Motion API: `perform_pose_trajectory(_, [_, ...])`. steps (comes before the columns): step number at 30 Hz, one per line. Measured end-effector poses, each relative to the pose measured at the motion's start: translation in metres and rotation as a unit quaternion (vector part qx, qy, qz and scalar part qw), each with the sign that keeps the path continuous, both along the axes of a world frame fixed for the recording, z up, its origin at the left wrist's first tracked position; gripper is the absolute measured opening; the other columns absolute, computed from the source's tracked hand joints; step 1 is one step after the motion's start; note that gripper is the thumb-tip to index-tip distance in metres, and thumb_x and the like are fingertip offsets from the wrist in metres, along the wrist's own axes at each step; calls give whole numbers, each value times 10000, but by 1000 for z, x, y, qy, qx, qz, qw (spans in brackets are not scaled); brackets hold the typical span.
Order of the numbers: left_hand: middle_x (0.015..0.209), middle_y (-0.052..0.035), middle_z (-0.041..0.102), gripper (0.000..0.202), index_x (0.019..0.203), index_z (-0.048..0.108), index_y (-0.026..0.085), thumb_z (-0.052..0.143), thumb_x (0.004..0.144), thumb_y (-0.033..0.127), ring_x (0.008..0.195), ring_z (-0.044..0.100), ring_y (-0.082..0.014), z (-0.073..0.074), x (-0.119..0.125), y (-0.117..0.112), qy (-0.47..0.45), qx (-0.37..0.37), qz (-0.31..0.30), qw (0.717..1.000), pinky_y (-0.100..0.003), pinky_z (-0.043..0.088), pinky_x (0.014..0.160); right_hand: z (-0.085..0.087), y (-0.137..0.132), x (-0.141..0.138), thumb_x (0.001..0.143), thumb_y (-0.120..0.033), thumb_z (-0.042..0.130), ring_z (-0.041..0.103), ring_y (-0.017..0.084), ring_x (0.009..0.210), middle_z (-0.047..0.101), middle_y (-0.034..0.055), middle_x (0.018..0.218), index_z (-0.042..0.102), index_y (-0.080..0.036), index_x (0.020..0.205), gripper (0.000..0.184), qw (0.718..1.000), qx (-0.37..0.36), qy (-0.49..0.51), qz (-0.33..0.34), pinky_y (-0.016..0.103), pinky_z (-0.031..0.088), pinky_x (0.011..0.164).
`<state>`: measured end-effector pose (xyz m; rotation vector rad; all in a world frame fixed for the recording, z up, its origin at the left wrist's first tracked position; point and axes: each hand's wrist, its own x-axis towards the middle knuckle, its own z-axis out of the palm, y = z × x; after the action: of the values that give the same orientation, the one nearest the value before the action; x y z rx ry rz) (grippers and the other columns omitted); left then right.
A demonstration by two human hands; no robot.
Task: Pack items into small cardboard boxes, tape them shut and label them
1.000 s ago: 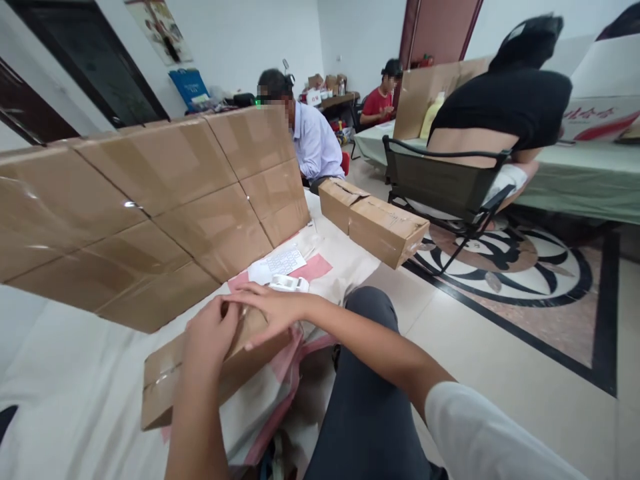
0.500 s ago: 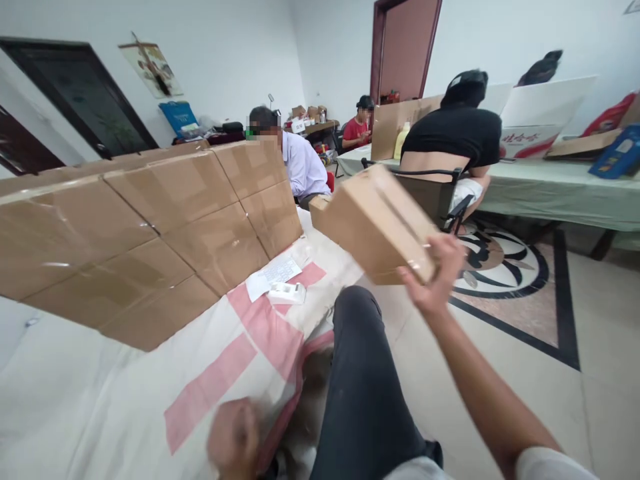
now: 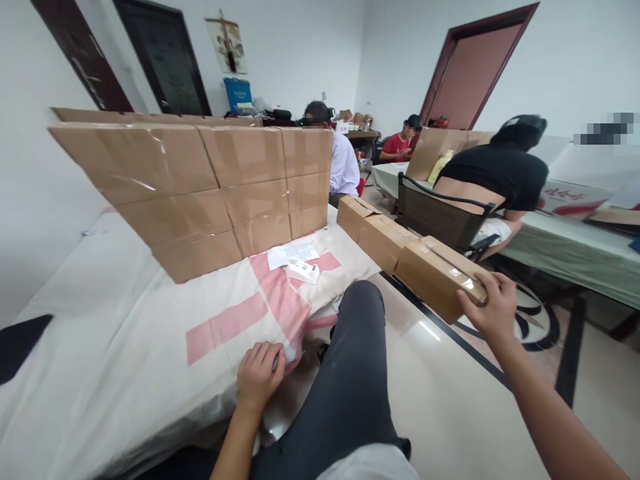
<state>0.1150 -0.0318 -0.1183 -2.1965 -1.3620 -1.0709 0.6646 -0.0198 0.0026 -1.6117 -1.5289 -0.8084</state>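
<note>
My right hand (image 3: 493, 308) is stretched out to the right and grips the near end of a sealed brown cardboard box (image 3: 436, 275). That box lines up end to end with two other brown boxes (image 3: 373, 230) running away from me beside the table. My left hand (image 3: 260, 374) rests curled on the near edge of the white and pink cloth (image 3: 150, 347) that covers the table, fingers folded against the cloth. My dark-trousered knee (image 3: 357, 333) sits between the two hands.
A wall of stacked taped cartons (image 3: 200, 180) stands on the table. A tape dispenser (image 3: 303, 271) and a printed sheet (image 3: 293, 253) lie in front of it. Three people sit farther back, one in a folding chair (image 3: 440, 217) at a green-covered table (image 3: 575, 250).
My right hand carried the box from the table out to the right and lowered it to the end of the row. My left hand dropped to the table edge.
</note>
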Motion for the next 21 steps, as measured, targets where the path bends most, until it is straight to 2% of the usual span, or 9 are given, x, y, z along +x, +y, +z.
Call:
perform_pose_trajectory(5, [757,-27,648,129,856,644,194,544,936,174,752,572,-197,-2,3,0,-2,-25,21,999,-338,380,716,-12,57,-20,837,-606,583,502,365,1216,496,207,1265,627,-131,1214,608,1000,-4,25,15,509,437,1056])
perform_pose_trajectory(11, [776,-29,625,122,867,637,202,538,931,172,785,547,-215,-3,6,-1,-17,-54,25,998,-346,351,724,-27,119,-39,840,-627,558,461,393,1241,460,237,1293,608,-121,1239,647,999,-39,21,18,558,419,1039])
perform_pose_trajectory(15, [815,-24,627,102,874,629,213,548,914,165,819,534,-221,-2,10,-1,-30,-86,37,995,-356,338,755,-28,165,-47,830,-654,517,486,407,1212,504,234,1207,621,-122,1202,657,998,-57,26,30,565,450,987])
perform_pose_trajectory(18, [833,-21,624,98,867,621,227,551,911,173,832,524,-224,-1,14,0,-40,-108,50,992,-362,321,763,-27,185,-48,813,-696,487,509,424,1206,539,220,1138,636,-137,1180,686,998,-44,25,42,571,462,977])
perform_pose_trajectory(21, [835,-13,623,92,839,605,234,565,895,172,834,523,-219,1,17,2,-62,-129,47,989,-361,311,757,-27,187,-46,797,-725,470,545,444,1191,557,215,1119,646,-163,1196,712,998,-37,27,49,572,483,949])
